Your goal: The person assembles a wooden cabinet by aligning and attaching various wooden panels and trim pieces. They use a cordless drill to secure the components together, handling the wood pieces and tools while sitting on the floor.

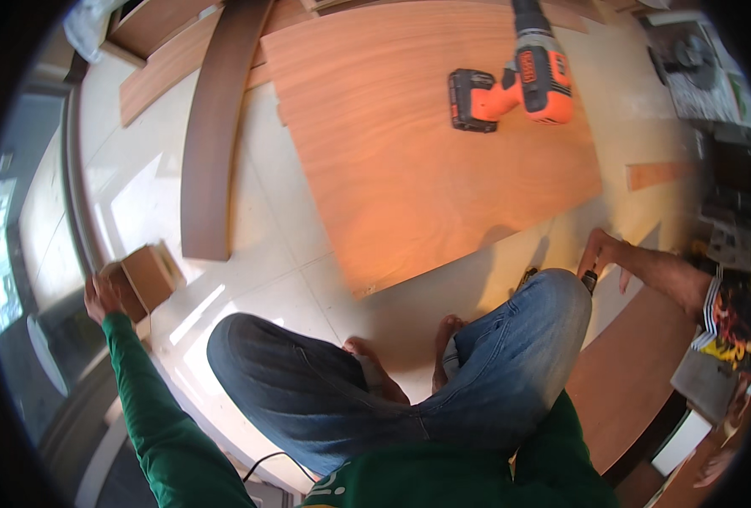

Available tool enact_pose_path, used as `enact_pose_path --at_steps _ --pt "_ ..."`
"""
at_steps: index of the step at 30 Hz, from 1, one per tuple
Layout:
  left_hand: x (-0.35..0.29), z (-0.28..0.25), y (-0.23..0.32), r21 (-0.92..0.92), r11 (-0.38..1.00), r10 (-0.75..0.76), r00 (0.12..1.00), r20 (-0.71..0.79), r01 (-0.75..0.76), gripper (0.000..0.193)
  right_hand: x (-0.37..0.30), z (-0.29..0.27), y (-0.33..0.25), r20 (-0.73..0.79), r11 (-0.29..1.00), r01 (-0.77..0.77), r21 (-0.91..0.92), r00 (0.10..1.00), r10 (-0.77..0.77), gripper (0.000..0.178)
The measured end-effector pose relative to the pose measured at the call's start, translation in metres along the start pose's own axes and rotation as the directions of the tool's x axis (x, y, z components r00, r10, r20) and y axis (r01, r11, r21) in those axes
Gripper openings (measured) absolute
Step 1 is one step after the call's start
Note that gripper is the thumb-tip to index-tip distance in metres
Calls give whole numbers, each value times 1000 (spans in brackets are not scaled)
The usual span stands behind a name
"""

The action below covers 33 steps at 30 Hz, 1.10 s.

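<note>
At the far left, my left hand (100,295) reaches out in a green sleeve, its fingers closed against the near side of a small brown box-like piece (151,277) on the floor. The fingertips are partly hidden. My right arm (553,444) goes down behind my right knee, so that hand is out of sight. Ahead of my bent knees lies a large flat wooden panel (401,186). An orange and black cordless drill (546,83) rests on its far right part, battery toward the left.
Left of the panel lies a long dark brown board (214,144). Another person's bare leg (659,269) extends in from the right, close to my knee, above a brown board (633,372). A small wood strip (656,175) lies right of the panel. A glass door (41,186) stands left.
</note>
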<state>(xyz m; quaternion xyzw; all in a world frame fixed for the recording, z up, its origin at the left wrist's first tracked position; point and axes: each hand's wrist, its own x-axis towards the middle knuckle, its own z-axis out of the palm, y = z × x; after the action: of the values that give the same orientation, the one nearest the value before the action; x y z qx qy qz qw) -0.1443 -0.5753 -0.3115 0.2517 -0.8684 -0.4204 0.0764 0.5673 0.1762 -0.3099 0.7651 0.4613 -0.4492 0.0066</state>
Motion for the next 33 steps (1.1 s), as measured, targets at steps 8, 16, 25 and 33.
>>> enact_pose_path --at_steps 8,16,25,33 --pt "-199 43 200 -182 924 368 908 201 -335 31 39 -4 -27 -38 981 193 -11 980 -193 53" --pt "-315 57 268 -418 900 125 845 519 124 29 34 -32 -50 -7 896 433 101 901 -435 50" --pt "-320 -12 263 -453 797 529 824 202 -400 47 -56 -53 -129 -80 710 560 427 806 -587 24" --pt "-441 3 274 -519 822 264 649 713 235 40 -147 -80 -234 254 536 812 233 481 -839 33"
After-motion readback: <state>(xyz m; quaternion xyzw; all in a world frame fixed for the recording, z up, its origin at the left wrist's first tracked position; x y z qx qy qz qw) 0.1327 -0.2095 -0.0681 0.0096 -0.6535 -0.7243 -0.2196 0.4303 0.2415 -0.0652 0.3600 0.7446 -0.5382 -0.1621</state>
